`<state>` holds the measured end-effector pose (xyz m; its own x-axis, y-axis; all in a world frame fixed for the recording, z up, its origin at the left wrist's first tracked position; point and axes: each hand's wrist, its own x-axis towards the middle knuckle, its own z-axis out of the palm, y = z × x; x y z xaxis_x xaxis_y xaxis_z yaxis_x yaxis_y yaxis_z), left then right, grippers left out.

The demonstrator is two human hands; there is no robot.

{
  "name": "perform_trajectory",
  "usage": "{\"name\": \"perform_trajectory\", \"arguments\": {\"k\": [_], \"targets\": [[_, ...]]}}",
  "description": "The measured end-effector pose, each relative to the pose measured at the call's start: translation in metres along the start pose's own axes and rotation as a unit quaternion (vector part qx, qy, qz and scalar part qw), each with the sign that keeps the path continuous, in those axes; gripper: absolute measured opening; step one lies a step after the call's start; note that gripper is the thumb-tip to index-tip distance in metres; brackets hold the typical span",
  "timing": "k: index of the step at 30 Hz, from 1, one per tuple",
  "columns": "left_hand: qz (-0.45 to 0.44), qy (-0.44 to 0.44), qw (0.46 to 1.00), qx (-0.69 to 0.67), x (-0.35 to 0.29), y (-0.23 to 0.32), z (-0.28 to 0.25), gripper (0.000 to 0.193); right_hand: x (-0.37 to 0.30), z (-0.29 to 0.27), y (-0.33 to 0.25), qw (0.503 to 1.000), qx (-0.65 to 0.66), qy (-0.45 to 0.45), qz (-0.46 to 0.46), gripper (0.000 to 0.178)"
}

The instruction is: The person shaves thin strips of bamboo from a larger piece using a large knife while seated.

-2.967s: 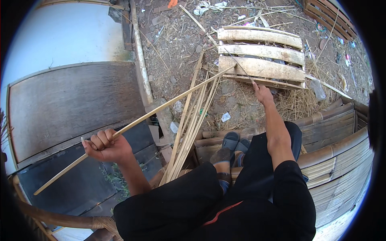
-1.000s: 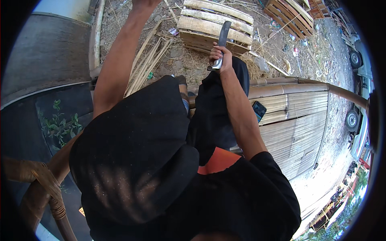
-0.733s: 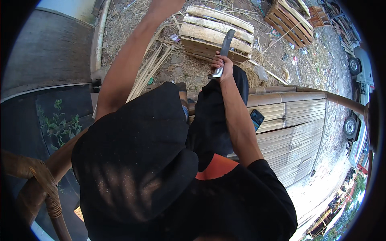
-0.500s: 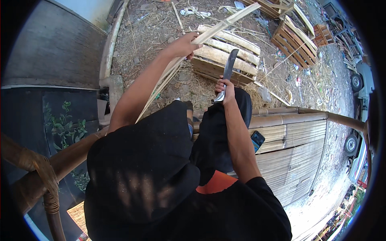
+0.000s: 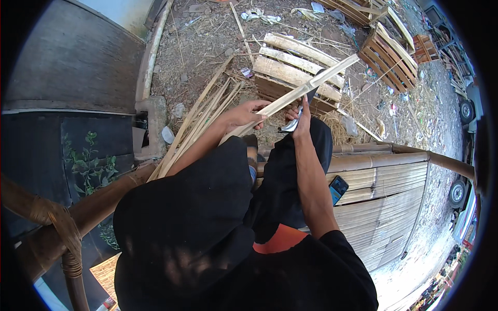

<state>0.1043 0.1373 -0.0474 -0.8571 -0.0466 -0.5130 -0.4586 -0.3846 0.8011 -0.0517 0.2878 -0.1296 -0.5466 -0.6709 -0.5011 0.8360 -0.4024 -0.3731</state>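
Observation:
A split bamboo strip (image 5: 289, 98) slants up to the right in front of me. My left hand (image 5: 245, 115) is closed around its lower part, thumb on top. In my right hand (image 5: 301, 120) is a machete (image 5: 290, 126), gripped by its handle over my right knee, with the index finger stretched along it. The strip crosses in front of the dark blade and hides most of it, so I cannot tell whether they touch. Several loose bamboo strips (image 5: 199, 116) lean beside my left forearm.
A slatted wooden crate (image 5: 290, 70) stands on the littered ground ahead, with more crates (image 5: 386, 57) at far right. To my right, a phone (image 5: 338, 189) lies on the bamboo bench (image 5: 384, 199). A bamboo rail (image 5: 109, 199) runs along my left.
My left hand has drawn the strip down and toward me, bringing it across the machete blade. The strips by my left forearm now show more. My right index finger has straightened.

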Motion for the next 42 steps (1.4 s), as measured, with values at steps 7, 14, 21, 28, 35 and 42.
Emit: {"name": "perform_trajectory", "arguments": {"k": [7, 14, 21, 28, 35, 42], "targets": [[-0.024, -0.042, 0.998, 0.038, -0.003, -0.032, 0.001, 0.032, 0.001, 0.002, -0.004, 0.999, 0.019, -0.010, 0.025, 0.010], [-0.108, 0.063, 0.991, -0.037, -0.036, -0.055, 0.003, 0.022, 0.016, 0.000, -0.030, 1.000, 0.000, 0.026, -0.015, 0.013], [-0.068, 0.162, 0.983, -0.057, -0.040, -0.020, 0.011, 0.024, -0.047, 0.039, -0.029, 0.879, -0.443, 0.030, -0.171, 0.014], [-0.034, 0.155, 0.981, -0.114, -0.051, 0.005, 0.011, 0.023, -0.057, 0.055, 0.002, 0.451, -0.808, -0.193, -0.327, 0.029], [-0.093, 0.136, 0.982, -0.090, -0.057, -0.014, 0.002, 0.023, -0.047, 0.070, -0.011, 0.316, -0.873, -0.281, -0.246, 0.033], [-0.112, 0.165, 0.980, 0.015, -0.052, -0.007, 0.014, 0.027, -0.033, 0.063, -0.023, 0.279, -0.903, -0.238, -0.225, 0.034]]}}
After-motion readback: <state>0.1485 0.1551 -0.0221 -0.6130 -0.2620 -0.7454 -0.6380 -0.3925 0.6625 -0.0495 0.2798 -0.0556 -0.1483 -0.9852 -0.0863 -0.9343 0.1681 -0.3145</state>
